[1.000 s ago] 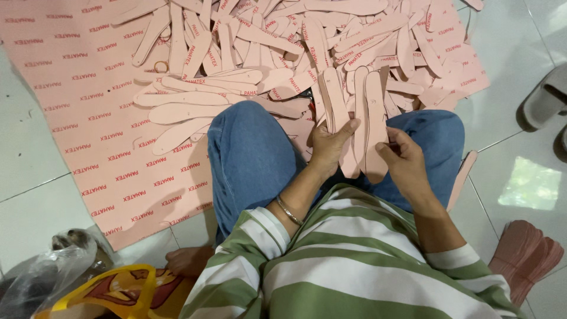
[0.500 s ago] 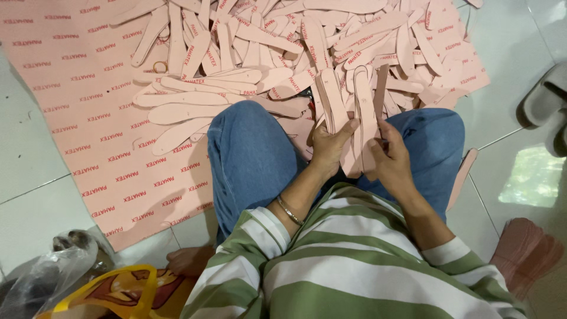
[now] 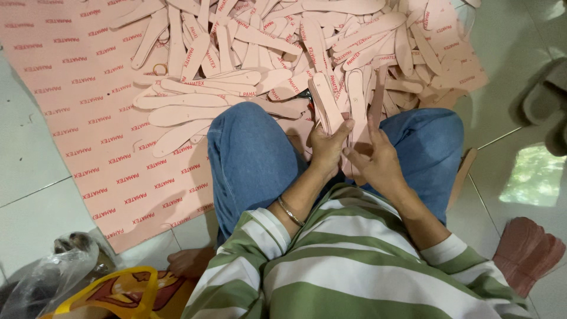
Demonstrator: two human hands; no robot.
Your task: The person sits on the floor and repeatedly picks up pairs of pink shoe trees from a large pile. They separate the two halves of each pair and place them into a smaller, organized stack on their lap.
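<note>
I sit on the floor in blue jeans with a heap of pink insole-shaped cut-outs [image 3: 283,53] spread in front of my knees. My left hand [image 3: 326,149] grips a small stack of these pink insoles [image 3: 331,100], which stands upright between my knees. My right hand [image 3: 376,160] is beside it, fingers on the back of the same stack and on one insole [image 3: 358,106] at its right side. A thin bangle is on my left wrist.
A large pink printed board sheet [image 3: 88,118] lies under the heap on the pale tiled floor. A clear plastic bag [image 3: 47,277] and a yellow bag [image 3: 118,295] lie at bottom left. A stack of darker reddish insoles [image 3: 525,254] lies at right. Grey sandals [image 3: 549,100] are at far right.
My two hands have drawn closer together on the stack, and the right hand has shifted left, up against the insoles.
</note>
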